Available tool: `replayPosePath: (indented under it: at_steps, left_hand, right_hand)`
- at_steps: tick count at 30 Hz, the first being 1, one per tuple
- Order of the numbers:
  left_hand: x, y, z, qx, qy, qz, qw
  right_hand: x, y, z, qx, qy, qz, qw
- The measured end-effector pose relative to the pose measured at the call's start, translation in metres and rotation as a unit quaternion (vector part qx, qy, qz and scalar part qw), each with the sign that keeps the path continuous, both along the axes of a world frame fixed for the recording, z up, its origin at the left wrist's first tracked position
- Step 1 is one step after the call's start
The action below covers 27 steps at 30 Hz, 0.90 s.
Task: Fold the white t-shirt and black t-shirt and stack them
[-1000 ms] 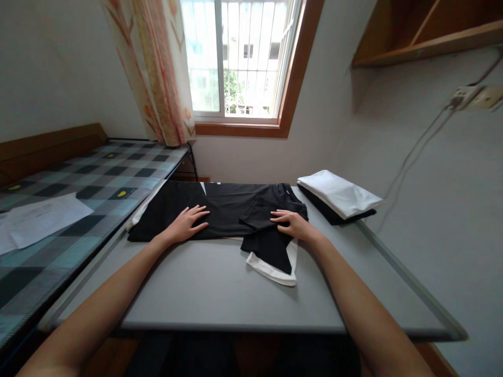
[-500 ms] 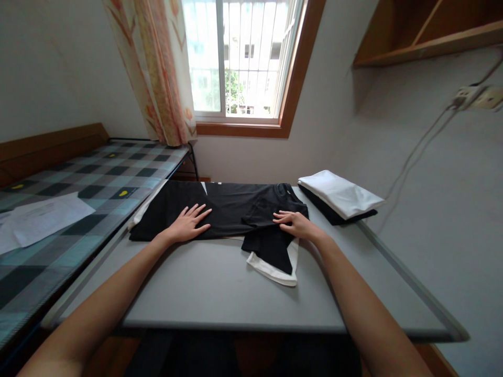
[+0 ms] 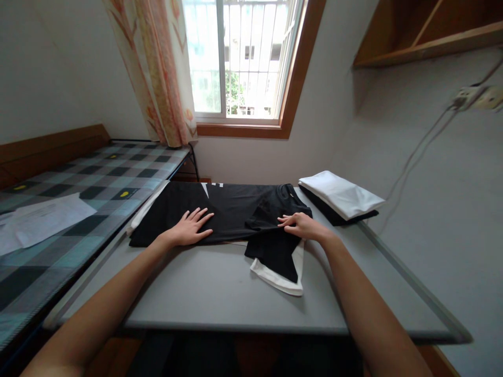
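A black T-shirt [image 3: 231,209] with white parts lies folded lengthwise across the grey table [image 3: 196,293]. Its short sleeve [image 3: 274,256], black with a white edge, sticks out toward me on the right. My left hand [image 3: 190,227] rests flat on the shirt's body, fingers spread. Near the collar end, my right hand [image 3: 302,226] presses on the cloth above the sleeve, its fingers stretched out and a little apart, with the thumb beneath them. Cloth partly hides what lies under the right fingertips.
A folded white and black stack of cloth [image 3: 340,195] sits at the table's back right. Along the left stands a bed with a checked mat [image 3: 129,173] and paper sheets [image 3: 51,220] on it. A wall shelf [image 3: 428,44] overhangs at upper right; a cable [image 3: 416,144] runs down the wall.
The shirt has slid slightly toward me, its sleeve now nearer the table's front edge. Both hands have shifted a little with it, the right one also slightly rightward.
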State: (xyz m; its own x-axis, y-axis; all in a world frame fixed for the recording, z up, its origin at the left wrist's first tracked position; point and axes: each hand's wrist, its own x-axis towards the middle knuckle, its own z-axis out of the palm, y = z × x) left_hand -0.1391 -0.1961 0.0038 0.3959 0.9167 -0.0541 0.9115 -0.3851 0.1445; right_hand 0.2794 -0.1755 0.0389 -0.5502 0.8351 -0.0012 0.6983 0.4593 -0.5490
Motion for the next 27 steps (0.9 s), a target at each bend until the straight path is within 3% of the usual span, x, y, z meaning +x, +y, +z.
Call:
replayPosePath:
  at_steps: [4, 8, 15, 21, 27]
  left_hand:
    - [0.005, -0.005, 0.004, -0.011, 0.000, 0.004, 1.000]
    - [0.006, -0.007, 0.007, 0.009, -0.025, 0.002, 1.000]
    - [0.010, -0.005, 0.008, 0.053, -0.088, -0.059, 0.993]
    - [0.019, -0.004, 0.000, 0.068, -0.067, -0.052, 0.994]
    - [0.018, -0.004, -0.001, 0.047, -0.033, -0.064, 0.996]
  right_hand:
    - [0.001, -0.001, 0.001, -0.001, -0.004, -0.006, 1.000]
    - [0.001, 0.001, 0.000, 0.043, -0.002, -0.012, 0.999]
    - [0.000, 0.006, -0.010, 0.112, 0.020, -0.023, 0.993]
    - [0.002, 0.012, -0.020, 0.125, -0.003, -0.019, 0.992]
    - [0.004, 0.011, -0.013, 0.094, -0.010, -0.003, 0.996]
